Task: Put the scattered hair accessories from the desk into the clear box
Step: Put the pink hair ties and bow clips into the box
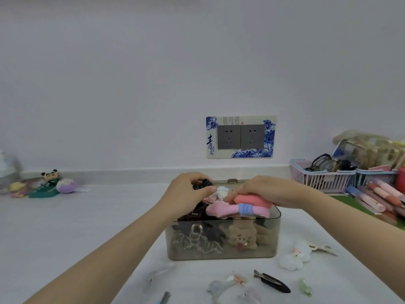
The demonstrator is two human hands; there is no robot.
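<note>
Packing step: left hand [188, 191] grips black claw clip [202, 184] over clear box [221, 249]; right hand [269, 189], fingers flat, presses pink bow [236, 210]. Next: black clip [271, 281] on tabletop [65, 227].

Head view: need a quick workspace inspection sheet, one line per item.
Surface: white desk, against a pale wall.
Job's things: clear smoky plastic box, heaped full; pink fabric bow with blue band on top; black flat hair clip, white fluffy clip and green small clip loose in front.
Clutter: pink slatted basket, pens, cartoon figurines.
Hands: left hand grips a black claw clip; right hand presses the pile.
Cables: nothing seen.
Surroundings: grey double wall socket.
</note>
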